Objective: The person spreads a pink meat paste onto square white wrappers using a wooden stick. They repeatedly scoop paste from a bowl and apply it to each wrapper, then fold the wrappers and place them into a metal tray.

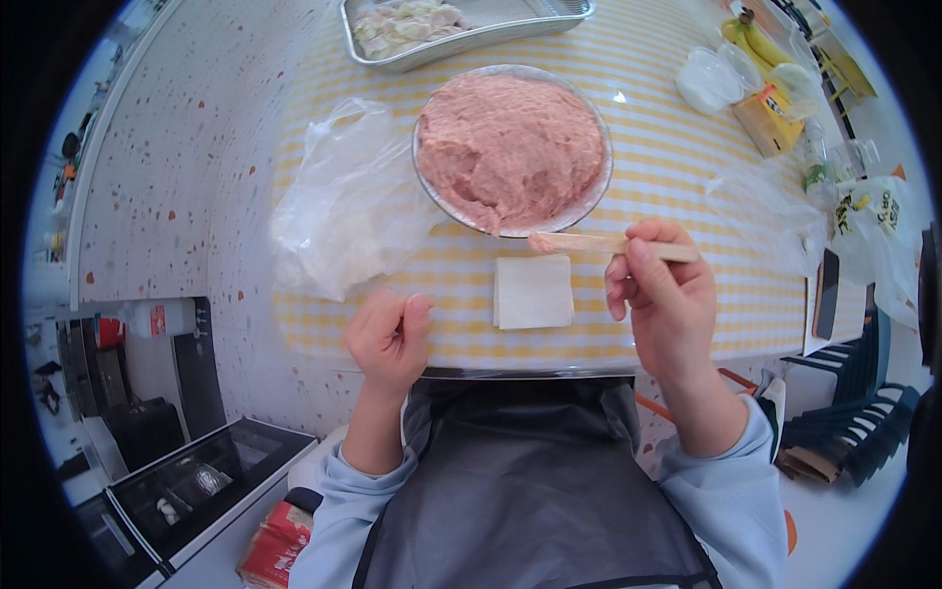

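My right hand (662,294) grips a flat wooden stick (589,244) between thumb and fingers; a little pink minced meat clings to its left tip. That tip is just below the rim of a large round bowl (608,173) heaped with minced meat (515,147). Below the stick, a small stack of square, pale dough wrappers (534,292) lies on the yellow-and-white checked tablecloth (456,339). My left hand (390,331) is curled into a fist near the table's front edge, left of the wrappers. Nothing shows in it, though the inside of the palm is hidden.
A crumpled clear plastic bag (353,199) lies left of the bowl. Behind stands a metal tray (508,33) holding pale wonton-like pieces (405,28). At right are bananas (765,46), plastic containers (710,79), a yellow box (769,121), plastic bags (876,235) and a phone (826,294).
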`<state>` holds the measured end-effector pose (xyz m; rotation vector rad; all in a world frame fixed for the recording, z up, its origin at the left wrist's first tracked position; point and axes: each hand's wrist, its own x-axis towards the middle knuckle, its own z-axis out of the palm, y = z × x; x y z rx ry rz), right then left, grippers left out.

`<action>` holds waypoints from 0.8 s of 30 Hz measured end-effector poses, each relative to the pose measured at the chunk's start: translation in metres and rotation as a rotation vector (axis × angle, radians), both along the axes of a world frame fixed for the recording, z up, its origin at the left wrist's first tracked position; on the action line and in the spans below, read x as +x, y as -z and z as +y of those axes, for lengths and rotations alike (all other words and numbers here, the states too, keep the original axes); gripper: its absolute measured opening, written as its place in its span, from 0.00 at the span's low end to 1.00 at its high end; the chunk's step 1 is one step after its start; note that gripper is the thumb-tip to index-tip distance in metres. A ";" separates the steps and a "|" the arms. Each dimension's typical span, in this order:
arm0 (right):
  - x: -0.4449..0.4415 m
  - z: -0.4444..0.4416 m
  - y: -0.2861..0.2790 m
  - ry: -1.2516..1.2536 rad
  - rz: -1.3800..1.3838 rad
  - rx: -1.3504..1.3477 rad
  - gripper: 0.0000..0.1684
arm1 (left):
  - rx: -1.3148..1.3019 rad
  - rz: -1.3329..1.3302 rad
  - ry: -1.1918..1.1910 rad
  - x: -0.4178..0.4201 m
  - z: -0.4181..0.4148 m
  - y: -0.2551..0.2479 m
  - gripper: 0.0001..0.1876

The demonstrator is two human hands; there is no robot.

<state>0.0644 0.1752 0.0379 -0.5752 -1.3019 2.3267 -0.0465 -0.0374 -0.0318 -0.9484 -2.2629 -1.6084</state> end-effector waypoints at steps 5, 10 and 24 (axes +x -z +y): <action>-0.007 -0.027 0.020 0.076 0.110 0.385 0.08 | 0.027 0.011 0.022 -0.001 -0.001 0.000 0.06; -0.014 -0.030 0.030 0.010 0.158 0.519 0.08 | 0.025 0.023 0.032 -0.001 -0.003 -0.002 0.07; 0.000 -0.025 0.041 -0.019 0.175 1.679 0.24 | 0.058 0.027 0.020 -0.001 -0.004 -0.002 0.06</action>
